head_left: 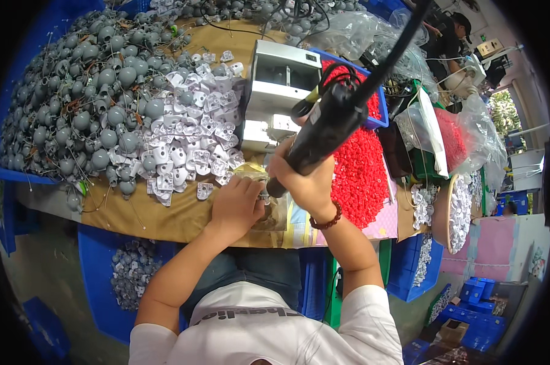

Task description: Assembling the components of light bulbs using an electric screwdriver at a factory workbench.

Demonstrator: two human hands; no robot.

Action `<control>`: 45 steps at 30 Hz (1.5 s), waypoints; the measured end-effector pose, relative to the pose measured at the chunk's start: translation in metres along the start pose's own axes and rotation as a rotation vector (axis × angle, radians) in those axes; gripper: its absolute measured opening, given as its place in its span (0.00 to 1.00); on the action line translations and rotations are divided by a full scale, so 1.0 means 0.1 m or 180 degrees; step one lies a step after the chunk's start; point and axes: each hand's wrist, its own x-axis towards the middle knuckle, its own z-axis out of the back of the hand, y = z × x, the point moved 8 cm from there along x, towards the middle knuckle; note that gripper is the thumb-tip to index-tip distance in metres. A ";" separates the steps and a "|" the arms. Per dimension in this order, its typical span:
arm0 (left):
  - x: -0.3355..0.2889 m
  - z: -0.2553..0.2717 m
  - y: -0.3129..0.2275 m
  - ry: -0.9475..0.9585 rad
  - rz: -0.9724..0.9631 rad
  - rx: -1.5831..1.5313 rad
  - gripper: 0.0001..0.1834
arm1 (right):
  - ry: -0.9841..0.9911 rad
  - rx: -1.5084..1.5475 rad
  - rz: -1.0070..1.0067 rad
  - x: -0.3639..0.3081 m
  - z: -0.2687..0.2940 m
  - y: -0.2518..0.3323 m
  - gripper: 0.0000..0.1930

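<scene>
My right hand (311, 188), a beaded bracelet on its wrist, is wrapped round a black electric screwdriver (325, 125). The tool leans, with its lower end by my left fingers and a thick black cable rising from its top to the upper right. Close to that lower end, my left hand (233, 205) is closed at the near table edge; its fingertips pinch something small, mostly hidden. Left of the hands lies a heap of white plastic parts (186, 131). Just beyond them stands a grey metal box-like device (281, 79).
A large pile of grey round parts with wires (98, 91) covers the left of the table (129, 213). Red small parts (360, 182) spread at right, below a blue bin (381, 100). Blue crates (98, 274) stand below the edge. Another person (448, 45) is at far right.
</scene>
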 end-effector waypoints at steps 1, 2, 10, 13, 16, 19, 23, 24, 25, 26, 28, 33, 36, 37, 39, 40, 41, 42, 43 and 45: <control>0.00 0.00 0.00 0.0015 0.0009 0.0012 0.20 | 0.0053 -0.0038 0.0092 -0.06 0.00 -0.01 0.34; 0.01 -0.01 -0.01 0.0029 0.0017 0.0025 0.20 | 0.0122 -0.0108 0.0068 -0.09 -0.01 0.00 0.34; -0.01 -0.04 0.02 -0.0094 -0.0076 0.0052 0.19 | 0.0217 0.0041 0.0344 -0.20 -0.03 0.01 0.33; -0.01 -0.03 0.02 -0.0074 -0.0051 0.0074 0.18 | 0.0486 -0.0316 0.0711 -0.23 -0.07 0.07 0.32; 0.02 -0.03 0.02 -0.0018 -0.0013 0.0040 0.18 | 0.0472 0.0015 0.0577 -0.42 -0.12 -0.11 0.31; 0.02 -0.02 0.01 -0.0084 -0.0035 -0.0010 0.17 | 0.0538 -0.0242 0.0983 -0.50 -0.14 -0.22 0.31; 0.02 0.01 0.01 -0.0171 -0.0043 -0.0026 0.17 | 0.0528 -0.0128 0.0819 -0.53 -0.16 -0.14 0.32; 0.02 0.01 0.01 -0.0175 -0.0035 -0.0030 0.17 | 0.0549 -0.0111 0.0780 -0.52 -0.17 -0.12 0.32; 0.03 0.01 0.01 -0.0166 -0.0032 -0.0036 0.17 | 0.0604 -0.0273 0.0899 -0.51 -0.16 -0.08 0.31; 0.03 0.00 0.01 -0.0156 -0.0028 -0.0042 0.17 | 0.0527 -0.0211 0.0870 -0.50 -0.14 -0.09 0.29; 0.04 -0.01 0.02 -0.0081 0.0013 -0.0118 0.18 | 0.0242 0.0147 0.0663 -0.49 -0.12 -0.18 0.22; 0.02 0.04 0.03 -0.0164 0.0166 -0.0188 0.20 | -0.0591 0.0607 -0.0181 -0.32 0.25 -0.14 0.17; -0.02 0.05 -0.01 -0.0062 0.0144 -0.0174 0.22 | -0.1395 0.0312 -0.0389 -0.25 0.78 -0.38 0.17; -0.03 0.04 -0.03 -0.0038 0.0111 -0.0215 0.23 | -0.1597 0.0196 -0.0477 -0.31 1.00 -0.59 0.19; -0.07 0.02 -0.05 -0.0059 0.0010 -0.0359 0.22 | -0.1602 -0.0724 -0.0147 -0.46 1.21 -0.74 0.22; -0.10 0.02 -0.05 -0.0081 -0.0009 -0.0404 0.22 | -0.1710 -0.1260 0.0228 -0.55 1.15 -0.64 0.22; -0.14 0.01 -0.02 -0.0122 0.0018 -0.0410 0.22 | -0.1633 -0.1542 0.0482 -0.62 1.02 -0.51 0.21; -0.17 0.01 0.00 -0.0163 0.0036 -0.0396 0.22 | -0.1326 -0.1675 0.0609 -0.68 0.81 -0.39 0.20; -0.19 0.01 0.02 -0.0198 0.0042 -0.0397 0.21 | -0.0965 -0.1759 0.0639 -0.74 0.60 -0.30 0.19; -0.20 0.01 0.01 -0.0247 0.0009 -0.0379 0.21 | -0.0232 -0.1586 0.0183 -0.77 0.28 -0.40 0.17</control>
